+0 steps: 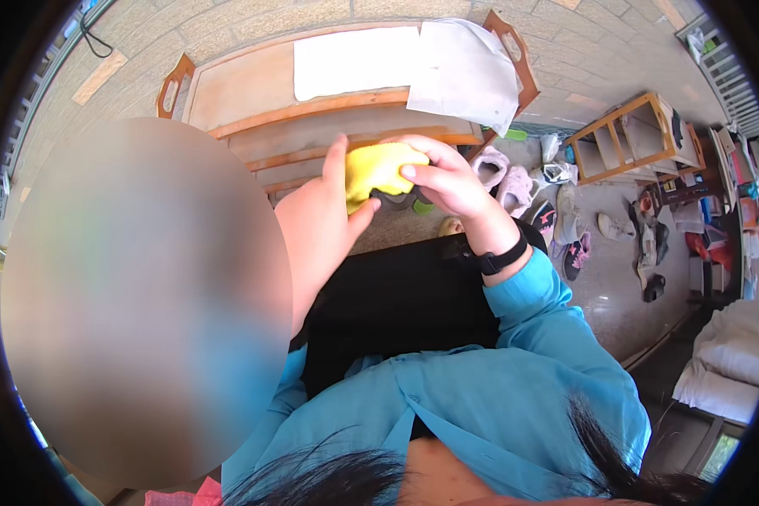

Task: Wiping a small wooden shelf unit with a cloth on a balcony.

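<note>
A yellow cloth (384,166) is bunched between my two hands, above a black surface in front of my body. My left hand (326,212) presses on its left side, with the thumb at the lower edge. On the right side, my right hand (446,174) grips the cloth between thumb and fingers; a black band circles that wrist. Something dark shows just under the cloth; what it is cannot be told.
Beyond my hands stands a wooden rack (246,82) with white sheets (357,60) on top. Several shoes (569,215) lie on the floor at right, near a small wooden shelf (632,136). A large blurred area covers the left.
</note>
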{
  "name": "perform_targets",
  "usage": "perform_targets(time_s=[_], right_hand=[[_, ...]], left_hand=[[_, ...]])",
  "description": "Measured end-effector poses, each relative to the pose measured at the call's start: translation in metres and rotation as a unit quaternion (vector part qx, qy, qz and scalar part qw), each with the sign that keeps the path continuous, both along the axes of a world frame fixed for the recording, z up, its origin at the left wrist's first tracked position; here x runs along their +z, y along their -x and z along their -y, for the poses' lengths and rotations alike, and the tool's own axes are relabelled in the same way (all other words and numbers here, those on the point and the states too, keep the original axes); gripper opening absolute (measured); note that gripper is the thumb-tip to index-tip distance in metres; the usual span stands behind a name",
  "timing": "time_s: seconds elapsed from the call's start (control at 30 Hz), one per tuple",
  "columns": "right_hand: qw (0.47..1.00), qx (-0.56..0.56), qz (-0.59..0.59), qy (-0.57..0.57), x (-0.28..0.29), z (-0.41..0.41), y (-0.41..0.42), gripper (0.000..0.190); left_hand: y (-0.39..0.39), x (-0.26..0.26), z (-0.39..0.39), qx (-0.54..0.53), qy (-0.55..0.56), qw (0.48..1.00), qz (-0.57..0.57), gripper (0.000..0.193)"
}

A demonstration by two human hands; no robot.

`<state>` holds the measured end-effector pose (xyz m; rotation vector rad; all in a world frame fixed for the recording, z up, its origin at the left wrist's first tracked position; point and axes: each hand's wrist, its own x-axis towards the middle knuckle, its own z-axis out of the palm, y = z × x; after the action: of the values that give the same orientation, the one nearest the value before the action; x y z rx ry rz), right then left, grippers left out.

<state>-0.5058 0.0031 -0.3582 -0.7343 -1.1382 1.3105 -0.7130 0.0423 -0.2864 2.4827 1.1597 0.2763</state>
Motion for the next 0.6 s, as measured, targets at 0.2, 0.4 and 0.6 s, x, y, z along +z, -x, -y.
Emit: perform_targets(time_s=[0.2,0.4,0.6], right_hand=[[0.69,-0.391,0.586,-0.167,0.022,-0.021,-0.013,0.04],[0.561,-0.484,0.665,-0.094,0.008,-0.049,-0.078,0.015],[0.811,-0.549,0.176,-0.101,0.053,-0.077,-0.103,0.014]], left_hand=[[-0.004,-0.106,-0.056,0.022,0.086,0.994,0.069,0.037],[-0.01,-0.132,-0.075,-0.047,0.033,0.997,-0.052,0.027],[0.0,-0.118,-0.071,-0.047,0.013,0.999,0.014,0.024]])
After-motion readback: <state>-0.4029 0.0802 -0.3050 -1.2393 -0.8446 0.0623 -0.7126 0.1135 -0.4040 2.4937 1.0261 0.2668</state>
